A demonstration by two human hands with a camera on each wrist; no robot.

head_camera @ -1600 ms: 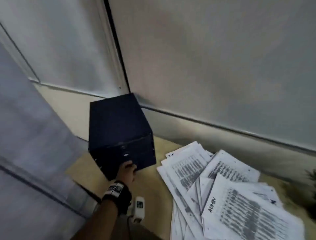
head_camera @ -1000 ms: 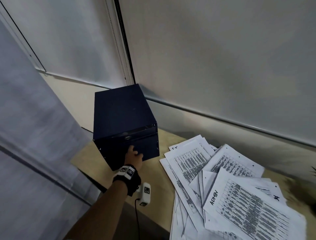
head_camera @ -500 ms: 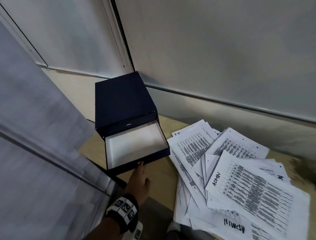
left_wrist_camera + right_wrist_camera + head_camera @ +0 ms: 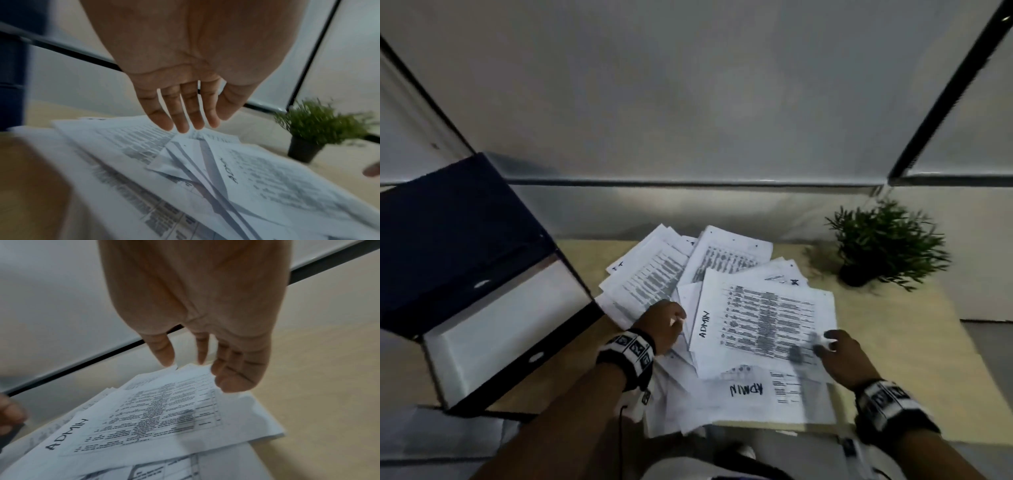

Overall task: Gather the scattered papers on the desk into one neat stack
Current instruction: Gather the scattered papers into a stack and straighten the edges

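Note:
Several printed sheets [image 4: 756, 325] lie fanned and overlapping in the middle of the light wooden desk [image 4: 914, 370]; the top one is marked "ADMIN". My left hand [image 4: 664, 323] is over the left side of the pile. In the left wrist view that hand [image 4: 197, 120] has straight fingers just above the sheets [image 4: 267, 186] and holds nothing. My right hand [image 4: 837, 349] is at the top sheet's right edge. The right wrist view shows it [image 4: 201, 366] with fingers extended down at the far corner of the papers [image 4: 164, 410], gripping nothing.
A dark navy box [image 4: 465, 240] stands at the desk's left end, its white-lined drawer [image 4: 510, 325] pulled out over the front edge. A small potted plant [image 4: 883, 243] sits at the back right. A frosted partition runs behind the desk.
My left hand pulled the box's drawer out, let go of it and moved right onto the papers. My right hand has come into view at the pile's right side.

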